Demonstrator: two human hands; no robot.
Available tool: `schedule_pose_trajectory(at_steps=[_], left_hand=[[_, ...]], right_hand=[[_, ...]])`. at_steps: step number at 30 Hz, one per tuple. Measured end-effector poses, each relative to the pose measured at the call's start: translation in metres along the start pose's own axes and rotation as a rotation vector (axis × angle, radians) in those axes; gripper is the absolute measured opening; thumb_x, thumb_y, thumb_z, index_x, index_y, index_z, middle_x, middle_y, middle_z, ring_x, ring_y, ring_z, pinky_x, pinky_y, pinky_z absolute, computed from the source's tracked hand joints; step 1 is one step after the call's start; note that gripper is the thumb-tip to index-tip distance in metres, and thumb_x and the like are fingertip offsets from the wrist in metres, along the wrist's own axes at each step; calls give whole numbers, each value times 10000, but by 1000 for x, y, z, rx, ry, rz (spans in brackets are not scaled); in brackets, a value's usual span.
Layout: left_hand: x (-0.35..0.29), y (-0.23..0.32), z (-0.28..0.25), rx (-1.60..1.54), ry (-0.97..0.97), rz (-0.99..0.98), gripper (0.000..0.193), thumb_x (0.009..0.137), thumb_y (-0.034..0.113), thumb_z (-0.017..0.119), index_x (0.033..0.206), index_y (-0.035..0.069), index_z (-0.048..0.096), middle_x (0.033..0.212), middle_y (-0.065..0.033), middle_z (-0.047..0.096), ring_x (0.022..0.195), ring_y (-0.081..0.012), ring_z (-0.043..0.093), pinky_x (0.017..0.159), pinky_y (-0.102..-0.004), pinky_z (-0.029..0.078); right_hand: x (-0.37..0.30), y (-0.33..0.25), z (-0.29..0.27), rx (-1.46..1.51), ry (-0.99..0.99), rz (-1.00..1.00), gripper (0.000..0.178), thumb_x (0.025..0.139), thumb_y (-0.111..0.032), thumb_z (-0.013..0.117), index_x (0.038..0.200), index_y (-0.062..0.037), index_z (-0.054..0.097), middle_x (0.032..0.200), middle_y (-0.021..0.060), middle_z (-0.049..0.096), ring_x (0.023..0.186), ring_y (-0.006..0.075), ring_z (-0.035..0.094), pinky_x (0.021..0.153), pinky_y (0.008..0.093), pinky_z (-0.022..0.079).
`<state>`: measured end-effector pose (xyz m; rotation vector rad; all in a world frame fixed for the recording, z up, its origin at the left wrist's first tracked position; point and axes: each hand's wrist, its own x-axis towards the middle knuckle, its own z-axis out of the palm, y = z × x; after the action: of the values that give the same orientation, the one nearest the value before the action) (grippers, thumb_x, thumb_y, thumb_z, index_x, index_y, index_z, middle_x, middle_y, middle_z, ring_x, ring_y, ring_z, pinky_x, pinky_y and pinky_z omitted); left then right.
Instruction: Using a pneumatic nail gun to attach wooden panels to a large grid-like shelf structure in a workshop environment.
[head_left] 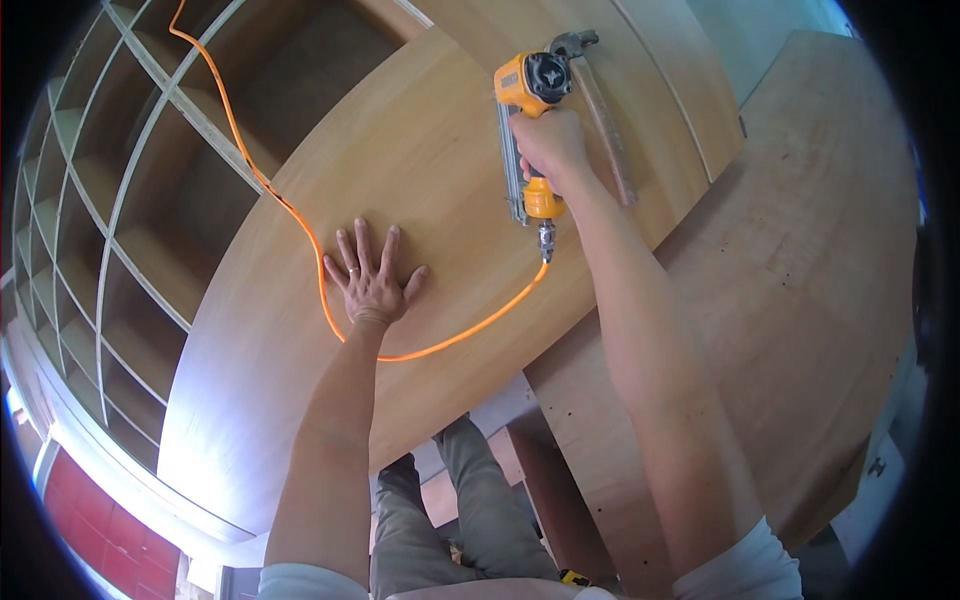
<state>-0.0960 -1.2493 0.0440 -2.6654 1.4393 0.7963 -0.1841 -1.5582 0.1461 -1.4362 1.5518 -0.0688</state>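
Observation:
My right hand [553,150] is wrapped round the grip of an orange and black nail gun [512,82], over the far part of a pale wooden panel [450,150]. From the metal fitting at the base of its grip, an orange air hose [470,328] curves across the panel and under or past my left wrist. My left hand [374,288] lies flat on the panel with its fingers spread, holding nothing; a ring shows on one finger. Just right of the nail gun lies a claw hammer [604,130] with a worn wooden handle.
A cabinet frame with a grid of open compartments [150,120] stands on the left, the hose running over it. To the right rests a large brown board [790,270]. Red panels [105,525] show at lower left. My legs [480,500] stand below the panel's near edge.

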Motion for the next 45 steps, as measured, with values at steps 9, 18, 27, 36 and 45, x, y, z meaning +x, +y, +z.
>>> schedule_pose_trajectory(at_steps=[9,18,27,36,45], left_hand=[[-5,5,-8,55,11,-8,848,876,706,510,1579,314,244,1681,-95,-20,1536,-354,-89,1188,-626,-66],[-4,11,-17,140,-58,67,892,894,724,478,1602,281,165,1680,-107,-39,1536,-362,-81,1187,-651,-9],[-144,-134,-14,64,-688,169,845,873,667,610,1510,147,414,1335,-217,611,1204,-354,609,1039,-458,459],[-444,-88,-142,-363,-456,498,500,967,422,598,1344,93,591,1238,-201,654,1148,-374,621,993,-451,491],[-570,-176,-203,-544,37,439,403,967,359,601,1226,53,640,1202,-191,664,1103,-375,632,978,-462,487]], right_hand=[[-234,133,26,855,176,234,270,922,-288,726,972,-114,525,577,-17,459,443,95,478,423,292,457],[-465,250,62,1197,274,701,218,922,-240,714,923,-97,550,667,20,501,550,176,551,561,393,534],[-590,287,120,1578,224,918,170,944,-178,651,863,-95,528,747,47,525,696,207,571,731,408,557],[-640,299,90,1542,260,735,166,911,-131,683,949,-75,531,814,75,551,719,225,604,699,409,590],[-684,198,75,1372,62,502,153,890,-121,691,958,-82,559,779,68,581,691,230,620,674,407,565]])
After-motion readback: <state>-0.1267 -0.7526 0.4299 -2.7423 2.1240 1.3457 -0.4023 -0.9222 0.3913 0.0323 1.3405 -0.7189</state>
